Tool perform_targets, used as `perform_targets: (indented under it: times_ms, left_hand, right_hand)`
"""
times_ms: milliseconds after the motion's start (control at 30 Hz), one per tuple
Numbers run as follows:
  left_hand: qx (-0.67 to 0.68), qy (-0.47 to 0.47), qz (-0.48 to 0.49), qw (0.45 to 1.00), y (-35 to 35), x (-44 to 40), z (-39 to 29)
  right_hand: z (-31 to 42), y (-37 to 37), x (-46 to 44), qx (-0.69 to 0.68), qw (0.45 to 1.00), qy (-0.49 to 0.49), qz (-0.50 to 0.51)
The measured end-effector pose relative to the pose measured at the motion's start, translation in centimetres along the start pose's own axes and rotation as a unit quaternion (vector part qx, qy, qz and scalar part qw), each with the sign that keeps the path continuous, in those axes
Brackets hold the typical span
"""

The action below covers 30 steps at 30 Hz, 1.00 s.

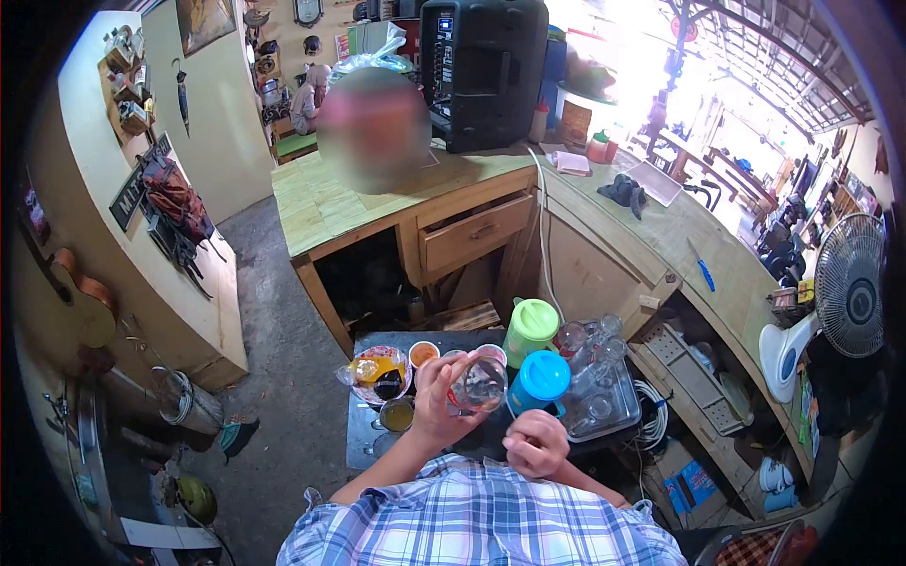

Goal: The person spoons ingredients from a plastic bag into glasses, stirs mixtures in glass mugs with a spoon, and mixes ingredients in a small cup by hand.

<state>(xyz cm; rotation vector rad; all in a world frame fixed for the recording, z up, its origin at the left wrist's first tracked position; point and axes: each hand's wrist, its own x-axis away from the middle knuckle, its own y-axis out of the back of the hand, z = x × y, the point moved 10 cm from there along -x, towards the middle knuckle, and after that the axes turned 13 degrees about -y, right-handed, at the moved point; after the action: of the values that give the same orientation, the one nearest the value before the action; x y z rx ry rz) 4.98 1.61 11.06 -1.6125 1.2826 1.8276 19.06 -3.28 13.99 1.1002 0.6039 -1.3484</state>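
Observation:
My left hand is wrapped round a clear drinking glass, tilted in front of my chest. To its right my right hand is closed, fingers curled in; whether anything is inside cannot be seen. Just beyond it stands a pitcher with a blue lid, and behind that a pitcher with a light green lid. A clear plastic tray at the right holds several glasses. Left of my hands are a glass mug of yellowish drink, a cup with orange contents and a plate with a yellow packet.
These things stand on a low dark table. A wooden counter with a drawer wraps round ahead and right, bearing a black speaker, a blue knife and a white fan. Coiled cable lies beside the tray.

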Motion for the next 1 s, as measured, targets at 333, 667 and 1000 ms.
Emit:
perform_targets:
  times_ms: [333,667,1000]
  left_hand:
    - [0.014,0.0,0.006,1.0,-0.1,0.4,0.1]
    - [0.081,0.061,-0.032,0.994,-0.3,1.3,1.1]
    - [0.142,0.076,0.024,0.987,-0.4,0.7,1.2]
  right_hand:
    - [-1.3,0.7,-0.7,0.026,0.995,-0.087,-0.042]
    - [-1.3,-0.4,-2.9,0.029,0.991,-0.083,0.101]
    - [-1.5,-0.2,-5.4,0.106,0.979,-0.1,0.139]
